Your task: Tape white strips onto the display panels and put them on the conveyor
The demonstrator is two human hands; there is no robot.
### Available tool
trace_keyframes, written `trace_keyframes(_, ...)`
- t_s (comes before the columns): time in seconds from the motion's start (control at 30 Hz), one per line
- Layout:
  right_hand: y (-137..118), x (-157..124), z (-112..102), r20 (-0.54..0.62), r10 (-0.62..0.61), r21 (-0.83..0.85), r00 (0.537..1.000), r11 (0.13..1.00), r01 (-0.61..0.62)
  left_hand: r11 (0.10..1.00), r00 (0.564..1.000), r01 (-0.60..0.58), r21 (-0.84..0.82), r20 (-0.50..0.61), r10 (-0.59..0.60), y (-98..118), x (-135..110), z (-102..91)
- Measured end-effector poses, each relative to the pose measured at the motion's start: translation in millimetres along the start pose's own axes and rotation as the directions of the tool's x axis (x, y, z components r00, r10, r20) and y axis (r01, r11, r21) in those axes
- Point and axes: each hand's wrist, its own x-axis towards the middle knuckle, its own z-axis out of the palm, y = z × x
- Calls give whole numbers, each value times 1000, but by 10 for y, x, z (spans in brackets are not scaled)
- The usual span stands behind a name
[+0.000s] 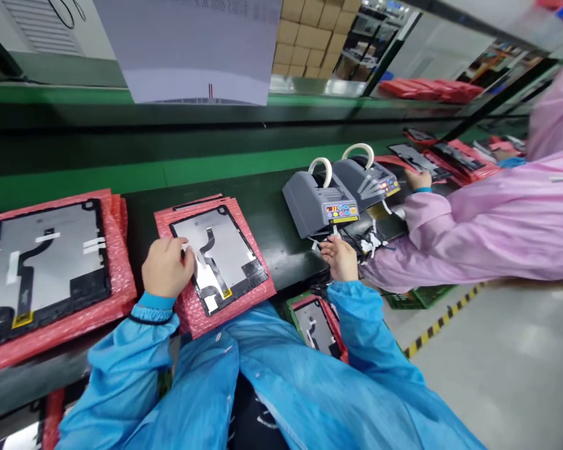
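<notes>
A tablet display panel [237, 240], grey-backed with a black frame and dark flex cables, lies on a pink bubble-wrap bag [258, 275] in front of me. My left hand [166, 267] is at the panel's left edge, its fingers curled together; what they pinch, if anything, is hidden. To the right, my right hand [340, 257] is at the front outlet of the nearer grey tape dispenser [309, 203]. Its thumb and fingers are closed on the end of a short white strip of tape [335, 230].
Another panel [60, 250] lies on stacked pink bags at left. A second dispenser [363, 178] stands beside the first. A co-worker in a pink sleeve [492, 225] handles panels at right. A white paper sheet [192, 50] hangs ahead. Below the bench edge is another panel [315, 325].
</notes>
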Motion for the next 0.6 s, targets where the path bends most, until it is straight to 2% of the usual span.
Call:
trace_keyframes(0.07, -18, 49, 42, -38, -82, 41, 996, 996, 84, 967, 971, -230, -112, 38, 236, -31, 58, 40)
trace_keyframes(0.13, -32, -38, 131, -75, -279, 44, 957, 958, 283, 915, 925, -336, -225, 103, 365, -82, 99, 91)
trace_keyframes(0.17, -46, -109, 188, -47, -364, 27, 930, 930, 365, 897, 908, -350, -271, 137, 396, -113, 110, 119)
trace_keyframes(0.23, -92, -260, 346, 148, -428, -36, 891, 898, 438, 882, 887, -337, -331, 203, 415, -174, 117, 178)
trace_keyframes(0.3, -146, -383, 591, 442, -349, -133, 826, 886, 445, 885, 879, -297, -360, 259, 400, -220, 112, 232)
trace_keyframes(0.37, -176, -462, 925, 681, -221, -212, 698, 853, 478, 889, 881, -250, -384, 291, 373, -246, 104, 271)
trace_keyframes(0.4, -175, -484, 1111, 761, -163, -238, 627, 829, 505, 889, 882, -229, -397, 303, 362, -252, 102, 283)
trace_keyframes(0.5, -116, -502, 1638, 887, -13, -296, 462, 752, 588, 889, 877, -196, -414, 331, 348, -263, 97, 298)
trace_keyframes(0.57, -61, -500, 1889, 914, 77, -338, 398, 687, 644, 890, 874, -193, -413, 340, 348, -266, 93, 300)
trace_keyframes(0.6, -37, -501, 1974, 917, 113, -361, 383, 645, 674, 890, 872, -194, -414, 342, 349, -267, 91, 300)
